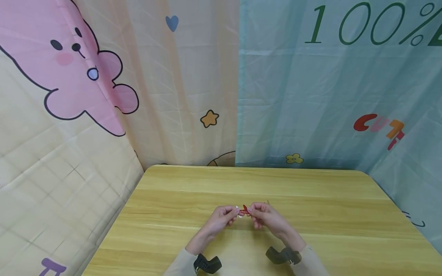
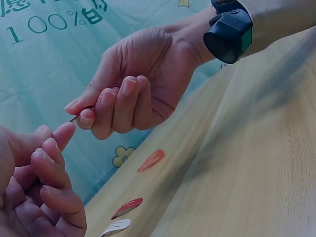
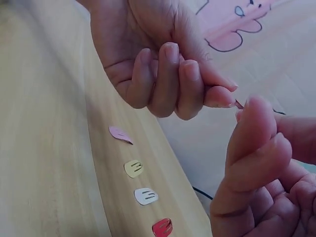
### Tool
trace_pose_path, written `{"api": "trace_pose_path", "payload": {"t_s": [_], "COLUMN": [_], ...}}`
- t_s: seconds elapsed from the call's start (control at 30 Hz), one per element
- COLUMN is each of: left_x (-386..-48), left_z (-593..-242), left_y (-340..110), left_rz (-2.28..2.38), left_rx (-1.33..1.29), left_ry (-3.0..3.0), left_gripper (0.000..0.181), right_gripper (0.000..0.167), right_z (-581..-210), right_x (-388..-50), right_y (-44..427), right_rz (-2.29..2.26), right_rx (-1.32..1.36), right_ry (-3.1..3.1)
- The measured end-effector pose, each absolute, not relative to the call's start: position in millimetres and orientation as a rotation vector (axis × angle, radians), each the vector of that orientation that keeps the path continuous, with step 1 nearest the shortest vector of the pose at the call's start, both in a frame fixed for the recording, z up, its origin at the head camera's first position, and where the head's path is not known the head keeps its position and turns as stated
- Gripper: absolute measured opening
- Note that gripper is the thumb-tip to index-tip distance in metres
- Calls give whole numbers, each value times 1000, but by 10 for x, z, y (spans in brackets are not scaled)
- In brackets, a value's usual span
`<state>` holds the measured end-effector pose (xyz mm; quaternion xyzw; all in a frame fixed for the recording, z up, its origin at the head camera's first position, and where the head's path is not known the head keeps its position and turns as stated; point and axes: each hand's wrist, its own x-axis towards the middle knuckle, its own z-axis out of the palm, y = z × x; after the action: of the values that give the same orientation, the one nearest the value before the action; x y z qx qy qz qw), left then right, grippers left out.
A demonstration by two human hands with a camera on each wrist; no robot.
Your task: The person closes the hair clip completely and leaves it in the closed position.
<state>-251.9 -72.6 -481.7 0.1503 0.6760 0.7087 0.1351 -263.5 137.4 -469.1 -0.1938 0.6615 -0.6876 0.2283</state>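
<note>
My left hand (image 1: 219, 220) and right hand (image 1: 271, 220) meet over the table, pinching opposite ends of a small red hair clip (image 1: 243, 211) between thumb and forefinger. Seen edge-on, the clip (image 2: 74, 118) is a thin dark red strip in the left wrist view, bridging the left hand (image 2: 39, 182) and right hand (image 2: 140, 81). In the right wrist view, only a short piece of the clip (image 3: 239, 104) shows between the left hand (image 3: 158, 64) and right hand (image 3: 261, 182); fingertips cover the rest.
Clips lie in a row on the wooden table (image 1: 172, 199): orange (image 2: 150, 161), red (image 2: 127, 208) and white (image 2: 116, 227) in the left wrist view; pink (image 3: 120, 133) and yellow (image 3: 133, 168) also show in the right wrist view. Printed curtains (image 1: 290, 92) hang behind the table.
</note>
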Motion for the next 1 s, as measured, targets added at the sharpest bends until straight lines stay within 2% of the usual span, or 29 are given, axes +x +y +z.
{"api": "trace_pose_path", "payload": {"t_s": [1.0], "left_x": [-2511], "left_z": [-4801], "left_y": [-727], "left_rz": [1978], "left_rx": [390], "left_ry": [2035], "left_gripper": [35], "right_gripper": [25], "right_z": [-4704], "right_x": [-2659], "right_y": [1403], "right_rz": [-1880], "right_rx": [-498], "right_ry": [1782]}}
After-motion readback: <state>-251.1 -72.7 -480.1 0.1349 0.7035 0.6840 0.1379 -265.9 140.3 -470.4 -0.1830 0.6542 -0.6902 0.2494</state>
